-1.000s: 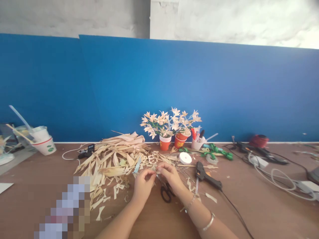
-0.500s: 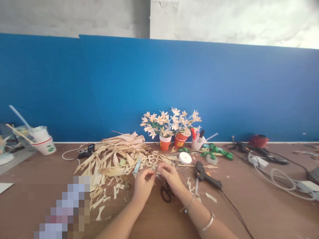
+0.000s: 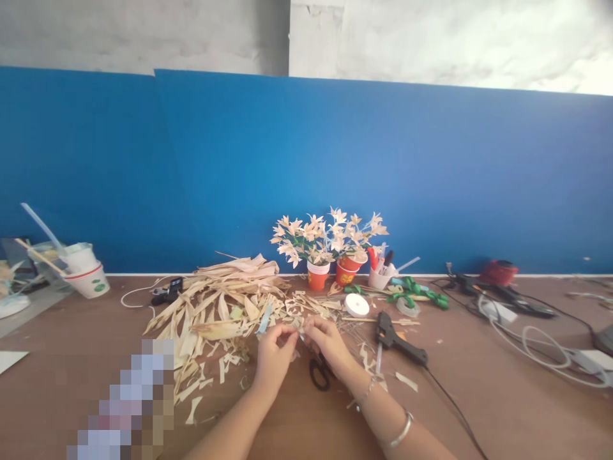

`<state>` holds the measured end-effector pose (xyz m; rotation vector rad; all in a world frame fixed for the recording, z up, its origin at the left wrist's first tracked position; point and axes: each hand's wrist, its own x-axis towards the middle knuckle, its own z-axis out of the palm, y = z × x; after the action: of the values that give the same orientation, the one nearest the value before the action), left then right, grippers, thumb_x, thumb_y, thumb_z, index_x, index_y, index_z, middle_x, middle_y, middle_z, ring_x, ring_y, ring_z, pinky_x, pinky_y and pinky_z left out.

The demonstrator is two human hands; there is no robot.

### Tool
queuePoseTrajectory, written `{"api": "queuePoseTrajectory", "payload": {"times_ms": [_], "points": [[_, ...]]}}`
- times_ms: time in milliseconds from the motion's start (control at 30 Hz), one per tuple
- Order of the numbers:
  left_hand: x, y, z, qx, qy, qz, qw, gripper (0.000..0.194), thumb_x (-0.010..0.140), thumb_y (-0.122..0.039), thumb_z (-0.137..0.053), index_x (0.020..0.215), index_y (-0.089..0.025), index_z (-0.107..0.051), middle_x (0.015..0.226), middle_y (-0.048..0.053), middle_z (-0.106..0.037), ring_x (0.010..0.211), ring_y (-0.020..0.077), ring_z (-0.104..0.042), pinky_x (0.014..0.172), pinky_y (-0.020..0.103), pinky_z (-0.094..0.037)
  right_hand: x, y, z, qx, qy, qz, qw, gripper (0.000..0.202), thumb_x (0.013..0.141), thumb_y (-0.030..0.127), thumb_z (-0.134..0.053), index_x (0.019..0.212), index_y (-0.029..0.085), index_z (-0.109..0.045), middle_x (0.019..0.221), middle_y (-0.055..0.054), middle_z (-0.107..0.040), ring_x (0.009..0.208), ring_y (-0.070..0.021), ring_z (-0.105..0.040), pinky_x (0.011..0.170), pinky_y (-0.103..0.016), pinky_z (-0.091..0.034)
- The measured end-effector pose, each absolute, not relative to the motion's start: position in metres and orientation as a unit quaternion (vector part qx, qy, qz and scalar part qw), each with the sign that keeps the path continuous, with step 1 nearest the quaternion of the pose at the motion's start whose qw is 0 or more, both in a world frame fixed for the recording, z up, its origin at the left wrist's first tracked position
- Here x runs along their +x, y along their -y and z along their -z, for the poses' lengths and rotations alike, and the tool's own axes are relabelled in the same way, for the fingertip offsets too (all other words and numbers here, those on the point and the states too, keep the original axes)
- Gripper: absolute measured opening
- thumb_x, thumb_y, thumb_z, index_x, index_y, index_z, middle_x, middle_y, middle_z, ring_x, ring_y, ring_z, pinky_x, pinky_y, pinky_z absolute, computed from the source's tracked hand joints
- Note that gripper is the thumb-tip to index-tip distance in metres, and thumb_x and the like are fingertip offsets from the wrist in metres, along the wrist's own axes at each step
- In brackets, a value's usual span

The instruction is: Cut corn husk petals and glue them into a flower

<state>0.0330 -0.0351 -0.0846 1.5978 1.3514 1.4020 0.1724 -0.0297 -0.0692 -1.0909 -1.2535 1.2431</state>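
Note:
My left hand (image 3: 276, 351) and my right hand (image 3: 327, 342) meet fingertip to fingertip above the table, both closed in a pinch. Whatever sits between the fingers is too small to make out. Black-handled scissors (image 3: 319, 374) lie under my right hand, their blades partly hidden by it. Beyond and to the left of the hands spreads a heap of dried corn husks (image 3: 225, 300), with cut husk scraps (image 3: 194, 409) strewn nearer. A white roll of tape (image 3: 357, 305) lies just past my right hand.
Paper cups with husk flowers (image 3: 318, 276) stand against the blue partition (image 3: 215, 160). A black glue gun (image 3: 400, 338) with its cord lies on the right, near green tape pieces (image 3: 412, 291). White cables (image 3: 531, 345) cross the far right; a white cup (image 3: 89, 281) stands left.
The fingers of both hands have shifted very slightly while staying pinched together. The view has moved a touch; the things on the table lie as before.

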Motion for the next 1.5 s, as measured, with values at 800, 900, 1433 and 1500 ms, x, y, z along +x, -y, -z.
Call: {"api": "queuePoseTrajectory", "payload": {"times_ms": [800,900,1433,1500], "points": [[0.034,0.037,0.08,0.627,-0.481,-0.525,0.318,0.01,0.071,-0.023,-0.058,0.069,-0.019,-0.066,0.07,0.002,-0.068,0.068,0.0192,-0.062,0.068,0.032,-0.049,0.182,0.028,0.062,-0.401,0.478,-0.592,0.51,0.022,0.066,0.037,-0.072,0.07,0.016,-0.066,0.052,0.004,-0.052,0.042,-0.0053,-0.032,0.043,-0.021,-0.018],[0.035,0.037,0.08,0.621,-0.478,-0.528,0.326,0.009,0.07,-0.022,-0.059,0.069,-0.018,-0.066,0.07,0.002,-0.068,0.069,0.019,-0.062,0.068,0.032,-0.049,0.182,0.029,0.062,-0.401,0.478,-0.591,0.511,0.022,0.065,0.037,-0.073,0.067,0.016,-0.065,0.056,0.003,-0.054,0.044,-0.0058,-0.034,0.044,-0.021,-0.019],[0.035,0.038,0.077,0.614,-0.469,-0.53,0.35,0.014,0.071,-0.029,-0.06,0.069,-0.017,-0.068,0.066,0.002,-0.067,0.062,0.017,-0.061,0.062,0.029,-0.049,0.18,0.029,0.066,-0.395,0.465,-0.618,0.497,0.026,0.065,0.037,-0.074,0.069,0.015,-0.062,0.053,0.005,-0.048,0.044,-0.0042,-0.029,0.045,-0.022,-0.014],[0.035,0.038,0.077,0.616,-0.473,-0.528,0.343,0.013,0.071,-0.028,-0.06,0.067,-0.017,-0.068,0.065,0.002,-0.067,0.062,0.0171,-0.061,0.063,0.029,-0.049,0.18,0.029,0.065,-0.4,0.461,-0.617,0.496,0.025,0.064,0.037,-0.074,0.069,0.015,-0.063,0.053,0.004,-0.048,0.044,-0.0045,-0.029,0.045,-0.022,-0.014]]}}
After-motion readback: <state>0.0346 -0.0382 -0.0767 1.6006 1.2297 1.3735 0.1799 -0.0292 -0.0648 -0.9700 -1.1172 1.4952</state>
